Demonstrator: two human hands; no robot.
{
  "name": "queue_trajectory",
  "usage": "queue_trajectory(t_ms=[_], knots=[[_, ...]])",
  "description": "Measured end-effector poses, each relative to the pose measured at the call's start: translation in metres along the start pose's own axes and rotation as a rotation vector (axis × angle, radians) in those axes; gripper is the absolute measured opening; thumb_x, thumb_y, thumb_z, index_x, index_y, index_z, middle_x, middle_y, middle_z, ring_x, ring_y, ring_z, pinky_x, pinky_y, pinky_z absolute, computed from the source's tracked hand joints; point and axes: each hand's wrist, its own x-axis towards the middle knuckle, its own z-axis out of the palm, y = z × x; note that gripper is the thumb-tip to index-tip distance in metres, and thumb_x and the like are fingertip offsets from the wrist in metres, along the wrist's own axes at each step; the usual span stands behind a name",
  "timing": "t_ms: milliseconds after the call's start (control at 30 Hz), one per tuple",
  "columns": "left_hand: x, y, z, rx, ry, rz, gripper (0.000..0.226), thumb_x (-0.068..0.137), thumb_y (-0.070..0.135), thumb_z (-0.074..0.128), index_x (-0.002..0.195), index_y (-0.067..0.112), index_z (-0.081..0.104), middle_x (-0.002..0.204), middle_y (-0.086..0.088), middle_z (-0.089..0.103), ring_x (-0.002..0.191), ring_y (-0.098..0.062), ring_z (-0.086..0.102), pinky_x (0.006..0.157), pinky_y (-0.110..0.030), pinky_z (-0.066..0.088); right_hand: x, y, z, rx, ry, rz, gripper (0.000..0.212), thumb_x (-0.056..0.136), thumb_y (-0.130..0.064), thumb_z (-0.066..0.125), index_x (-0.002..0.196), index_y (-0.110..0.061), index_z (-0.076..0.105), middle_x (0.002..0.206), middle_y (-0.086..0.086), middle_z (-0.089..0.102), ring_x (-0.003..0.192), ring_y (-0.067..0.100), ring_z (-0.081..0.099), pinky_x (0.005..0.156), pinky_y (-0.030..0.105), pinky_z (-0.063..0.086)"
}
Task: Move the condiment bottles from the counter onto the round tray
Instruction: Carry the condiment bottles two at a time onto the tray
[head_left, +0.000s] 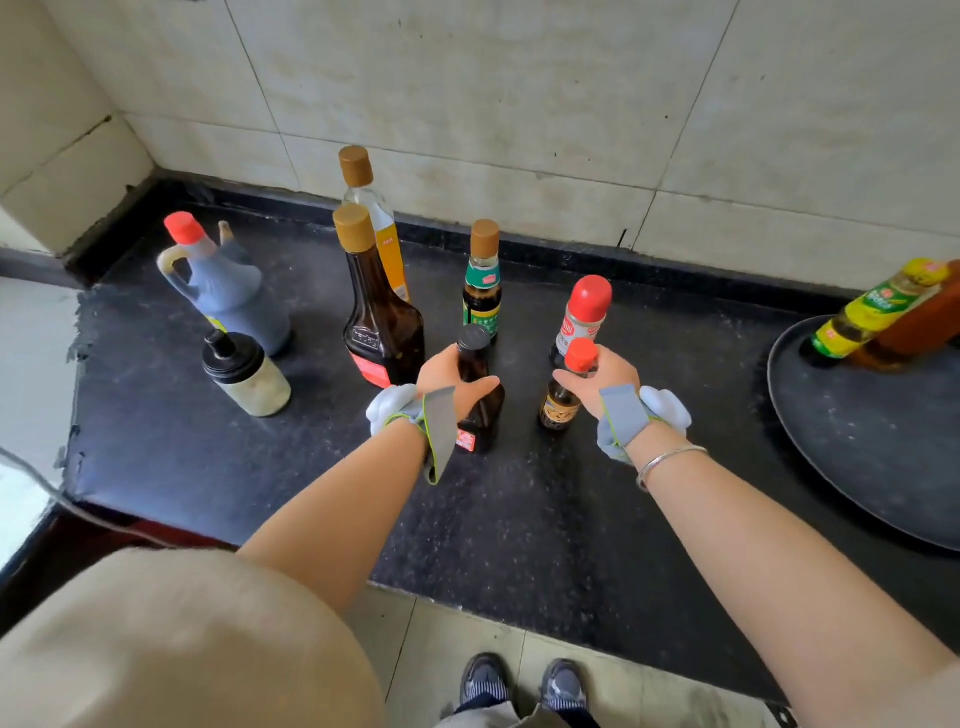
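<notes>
Left hand (451, 382) grips black-capped bottle (479, 389); right hand (605, 383) grips red-capped bottle (566, 387), both on counter (311, 478).

We count eight bottles standing on the counter (519, 519): three tan-capped at far centre (tall clear bottle (371, 208), big brown bottle (382, 322), green-labelled bottle (483, 291)), three red-capped (handled jug (228, 291) far left, white shaker (582, 317), small bottle (560, 405)), and two black-topped (squat jar (249, 374) near left, black-capped bottle (485, 421) centre). Right side: one round tray (857, 441) bearing two bottles, a yellow-green bottle (862, 317) and a reddish bottle (919, 322), ten in all. Also two hands, left hand (447, 379) and right hand (602, 379), one bottle in each; one bangle (670, 462).
</notes>
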Motion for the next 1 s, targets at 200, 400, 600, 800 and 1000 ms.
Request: queue_trajectory(t_ms=[200,400,600,800,1000], knots=[[0.003,0.035,-0.004,0.092,0.028,0.097,0.041,0.079,0.031,0.067,0.107,0.003,0.058,0.115,-0.017,0.065,0.109,-0.031,0.058,0.083,-0.030,0.042,-0.012,0.011,-0.021,0.002,-0.031,-0.064,0.026,0.081,-0.022,0.067,0.097,-0.002,0.061,0.098,0.018,0.065,0.086,0.030,0.055,0.071,0.023,0.034],[0.003,0.108,0.029,0.125,-0.033,0.308,0.039,0.076,0.041,0.068,0.099,0.010,0.061,0.106,-0.011,0.068,0.094,-0.022,0.060,0.075,-0.028,0.040,-0.019,0.020,-0.100,-0.002,0.012,-0.063,0.023,0.082,-0.030,0.065,0.096,-0.012,0.060,0.079,0.000,0.056,0.085,0.023,0.051,0.071,0.021,0.031],[-0.010,0.182,0.111,0.153,-0.172,0.429,0.043,0.074,0.043,0.068,0.100,0.010,0.062,0.104,-0.009,0.070,0.097,-0.025,0.063,0.072,-0.029,0.042,-0.028,0.057,-0.212,-0.089,0.184,-0.034,0.020,0.083,-0.030,0.064,0.071,-0.018,0.054,0.070,0.001,0.053,0.081,0.023,0.048,0.061,0.025,0.036],[-0.014,0.257,0.213,0.176,-0.242,0.457,0.043,0.072,0.046,0.069,0.096,0.011,0.060,0.098,-0.008,0.070,0.092,-0.025,0.063,0.065,-0.027,0.038,0.001,0.137,-0.307,-0.071,0.278,0.068,0.030,0.081,-0.028,0.067,0.100,-0.005,0.064,0.109,0.018,0.068,0.104,0.034,0.059,0.085,0.034,0.045],[0.003,0.284,0.290,0.185,-0.285,0.368,0.048,0.075,0.044,0.068,0.105,0.008,0.057,0.109,-0.011,0.068,0.102,-0.028,0.062,0.068,-0.026,0.038,0.045,0.204,-0.322,-0.026,0.243,0.127,0.029,0.079,-0.029,0.069,0.099,-0.008,0.064,0.106,0.016,0.069,0.101,0.034,0.062,0.077,0.032,0.043]])
